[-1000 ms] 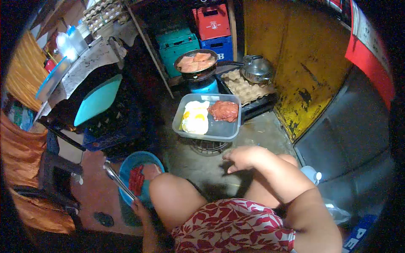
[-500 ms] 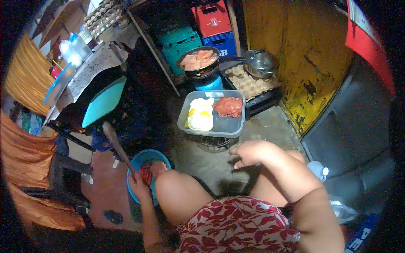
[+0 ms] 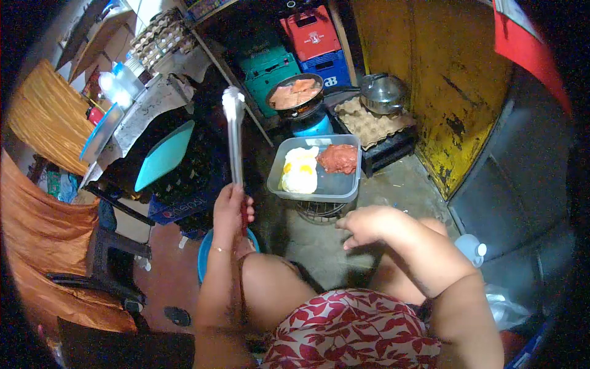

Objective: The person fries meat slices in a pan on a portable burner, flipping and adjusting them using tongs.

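Note:
Metal tongs [image 3: 235, 141] stand upright in my left hand [image 3: 232, 212], its fingers wrapped round their lower end. Below that hand is a blue basin [image 3: 204, 257], partly hidden by my arm and knee. My right hand [image 3: 359, 226] hovers over my right thigh, fingers apart and holding nothing. Ahead of it, a clear plastic container [image 3: 335, 188] rests on a round wire stand [image 3: 319, 211]. Inside are fried eggs [image 3: 300, 171] on the left and reddish raw meat [image 3: 338, 159] on the right. Behind, pinkish slices [image 3: 296, 94] lie in a black frying pan [image 3: 279, 112] on a burner.
Right of the pan, a pot [image 3: 382, 95] sits on an egg tray [image 3: 372, 125]. Stacked crates [image 3: 312, 34] stand behind. At left are a cluttered table [image 3: 132, 135] and a teal board [image 3: 165, 157]. A yellow metal panel [image 3: 439, 80] and a plastic bottle [image 3: 470, 248] are at right.
My left hand has risen from the blue basin, and the tongs now point up, where before a long tool slanted left from it. The view has shifted slightly; my right hand has barely moved.

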Available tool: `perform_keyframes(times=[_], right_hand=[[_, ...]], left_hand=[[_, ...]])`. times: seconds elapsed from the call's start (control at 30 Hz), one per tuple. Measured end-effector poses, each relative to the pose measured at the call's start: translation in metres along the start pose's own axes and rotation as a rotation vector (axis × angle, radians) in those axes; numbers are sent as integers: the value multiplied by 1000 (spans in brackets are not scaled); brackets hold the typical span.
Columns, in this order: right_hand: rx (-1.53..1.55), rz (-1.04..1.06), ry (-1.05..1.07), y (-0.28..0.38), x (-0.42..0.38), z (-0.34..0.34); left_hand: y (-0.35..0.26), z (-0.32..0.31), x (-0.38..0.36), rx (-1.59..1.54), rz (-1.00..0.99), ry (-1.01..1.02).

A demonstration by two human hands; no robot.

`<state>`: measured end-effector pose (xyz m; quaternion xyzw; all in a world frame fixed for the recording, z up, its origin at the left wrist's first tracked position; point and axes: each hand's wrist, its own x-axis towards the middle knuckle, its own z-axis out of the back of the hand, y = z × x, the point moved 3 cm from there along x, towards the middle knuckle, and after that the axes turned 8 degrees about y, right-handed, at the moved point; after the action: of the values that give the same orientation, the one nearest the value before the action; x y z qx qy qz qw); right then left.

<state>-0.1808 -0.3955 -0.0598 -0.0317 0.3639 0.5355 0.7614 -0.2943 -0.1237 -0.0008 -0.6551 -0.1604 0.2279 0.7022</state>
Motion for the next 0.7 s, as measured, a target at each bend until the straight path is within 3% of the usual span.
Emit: perform_keyframes(times=[0.13,0.2,0.23,0.3,0.33,0.53,0.7], right_hand=[[16,35,-53,-6,-7,-8],[26,73,-74,-15,-6,-14],[22,68,-74,-18,-10,-16],[61,96,-164,-19,-27,-9],[61,99,-152,-19,-36,-3],[159,75,-116,-46,-41,-4],[161,114,-149,-70,-22,-13]], left_hand=[[-1,-26,32,122,-27,39],[-1,-28,63,426,-168,24],[1,-26,82,421,-171,24],[-17,-30,108,946,-430,-128],[-27,-33,117,972,-324,-130],[-63,-46,190,1564,-364,-244],[-97,-58,239,1841,-324,-176]])
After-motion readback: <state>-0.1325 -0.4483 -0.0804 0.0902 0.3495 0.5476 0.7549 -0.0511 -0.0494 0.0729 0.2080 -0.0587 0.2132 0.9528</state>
